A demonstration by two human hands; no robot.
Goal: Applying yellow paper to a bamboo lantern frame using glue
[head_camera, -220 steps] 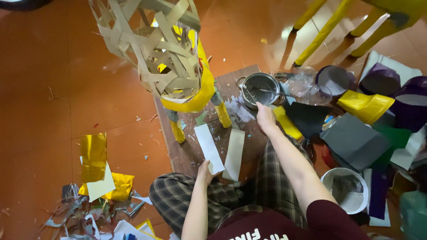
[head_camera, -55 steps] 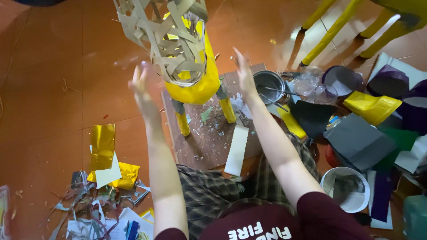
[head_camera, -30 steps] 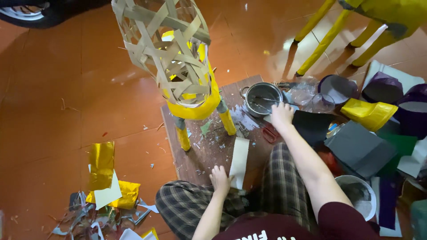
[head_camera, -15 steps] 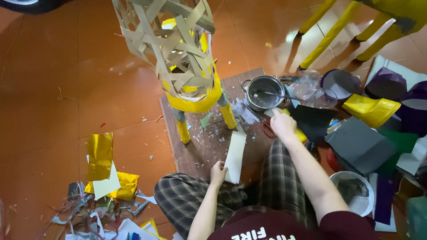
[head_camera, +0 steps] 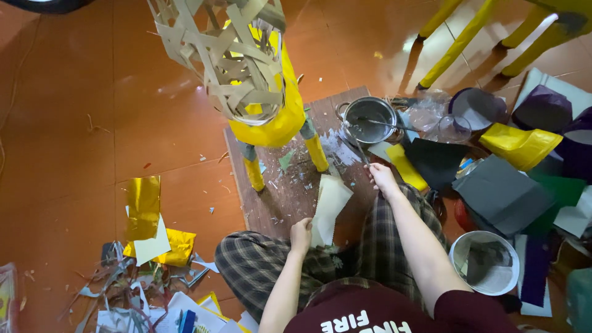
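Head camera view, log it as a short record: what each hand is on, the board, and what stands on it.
left hand: holds the near end of a pale paper strip
right hand: grips a thin brush near the metal pot
board: wooden, flecked with paper scraps
on board: woven-strip frame on yellow-wrapped legs

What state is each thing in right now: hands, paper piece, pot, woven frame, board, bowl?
Left hand: pinching the lower edge of the paper piece.
Right hand: closed on a thin brush-like tool.
Paper piece: pale, lying on the board, partly lifted.
Metal pot: upright, uncovered.
Woven frame: standing, partly covered in yellow paper.
Wooden board: flat, littered with scraps.
White bowl: upright on the floor.
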